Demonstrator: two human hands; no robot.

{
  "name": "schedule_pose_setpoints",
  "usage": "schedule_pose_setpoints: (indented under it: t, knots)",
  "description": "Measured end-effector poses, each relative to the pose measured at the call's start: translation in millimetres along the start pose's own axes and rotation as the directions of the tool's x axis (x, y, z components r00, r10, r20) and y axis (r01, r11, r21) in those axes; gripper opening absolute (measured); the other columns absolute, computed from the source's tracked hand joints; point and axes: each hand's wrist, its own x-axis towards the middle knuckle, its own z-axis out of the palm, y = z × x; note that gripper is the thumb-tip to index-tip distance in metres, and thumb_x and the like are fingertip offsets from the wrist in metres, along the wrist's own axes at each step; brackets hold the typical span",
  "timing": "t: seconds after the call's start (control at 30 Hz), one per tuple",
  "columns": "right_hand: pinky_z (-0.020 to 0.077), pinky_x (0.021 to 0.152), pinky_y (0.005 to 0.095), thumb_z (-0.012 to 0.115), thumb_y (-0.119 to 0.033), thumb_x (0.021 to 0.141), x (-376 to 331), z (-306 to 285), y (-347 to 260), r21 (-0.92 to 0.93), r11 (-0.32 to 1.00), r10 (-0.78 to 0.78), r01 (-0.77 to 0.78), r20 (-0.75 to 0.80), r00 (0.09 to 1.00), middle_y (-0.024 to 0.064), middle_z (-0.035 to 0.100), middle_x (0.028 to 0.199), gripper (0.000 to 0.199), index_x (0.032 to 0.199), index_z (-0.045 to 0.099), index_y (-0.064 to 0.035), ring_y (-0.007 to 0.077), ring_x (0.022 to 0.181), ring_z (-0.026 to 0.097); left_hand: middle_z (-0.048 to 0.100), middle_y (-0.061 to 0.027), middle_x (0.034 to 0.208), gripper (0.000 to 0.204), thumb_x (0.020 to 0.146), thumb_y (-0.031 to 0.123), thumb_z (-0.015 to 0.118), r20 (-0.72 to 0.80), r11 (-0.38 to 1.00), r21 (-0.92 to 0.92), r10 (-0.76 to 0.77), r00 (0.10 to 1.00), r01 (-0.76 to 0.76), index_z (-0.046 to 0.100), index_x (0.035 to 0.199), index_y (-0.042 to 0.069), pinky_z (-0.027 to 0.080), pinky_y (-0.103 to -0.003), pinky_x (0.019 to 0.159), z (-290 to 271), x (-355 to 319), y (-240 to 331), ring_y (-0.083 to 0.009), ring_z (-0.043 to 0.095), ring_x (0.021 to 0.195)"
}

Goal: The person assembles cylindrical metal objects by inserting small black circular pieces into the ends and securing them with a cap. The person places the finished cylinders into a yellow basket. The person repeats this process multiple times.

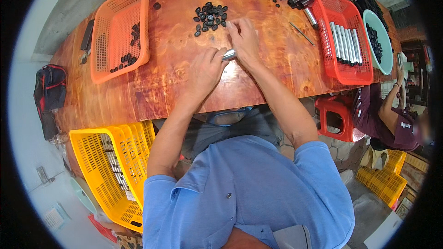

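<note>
My left hand (206,73) is closed around a short silver metal tube (229,55), whose bare end sticks out toward my right wrist. My right hand (245,41) reaches forward over the table, its fingers extended and apart, at the right edge of a pile of small black plastic caps (209,14). I see nothing between those fingertips, though they are partly hidden. The caps are oval, and some lie singly around the heap.
An orange basket (98,60) with some caps stands left on the wooden table (175,90). At right are a red basket (344,76) of silver tubes, a pale green basin (387,60) and a thin rod (302,33). Yellow crates (85,150) stand lower left; another person (383,117) sits right.
</note>
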Motion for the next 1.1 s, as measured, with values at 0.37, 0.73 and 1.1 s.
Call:
schedule_pose_setpoints:
  t: [0.37, 0.73, 1.1]
  knots:
    - [0.0455, 0.073, 0.0309, 0.059, -0.026, 0.102, 0, -1, 19, 0.411, 0.903, 0.182, -0.126, -0.101, 0.978, 0.0063, 0.061, 0.082, 0.028, 0.092, 0.064, 0.0005, 0.0143, 0.077, 0.055, 0.068, -0.0097, 0.099, 0.036, 0.106, 0.025, 0.052, 0.663, -0.47, -0.726, -0.284, 0.693, 0.502, 0.06, 0.126, -0.005, 0.059, -0.032, 0.074, -27, -1, 21, -0.0182, 0.067, 0.081]
    - [0.0452, 0.071, 0.0336, 0.062, -0.022, 0.099, -1, 4, 24, 0.4, 0.914, 0.122, -0.073, -0.099, 0.988, 0.0092, 0.059, 0.08, 0.024, 0.092, 0.065, 0.0017, 0.0191, 0.074, 0.054, 0.062, -0.0055, 0.078, 0.044, 0.108, 0.04, 0.049, 0.632, -0.281, -0.773, -0.416, 0.654, 0.569, 0.06, 0.116, -0.002, 0.049, -0.027, 0.054, -29, -11, 43, -0.0127, 0.057, 0.059]
    - [0.0468, 0.072, 0.0396, 0.061, -0.026, 0.098, -4, -1, 15, 0.28, 0.955, 0.119, -0.099, -0.054, 0.991, 0.0172, 0.065, 0.086, 0.028, 0.094, 0.067, 0.0015, 0.0301, 0.078, 0.062, 0.062, -0.0062, 0.08, 0.046, 0.109, 0.042, 0.043, 0.577, -0.223, -0.814, -0.419, 0.701, 0.537, 0.058, 0.115, -0.001, 0.05, -0.027, 0.055, -24, -17, 55, -0.0129, 0.058, 0.058]
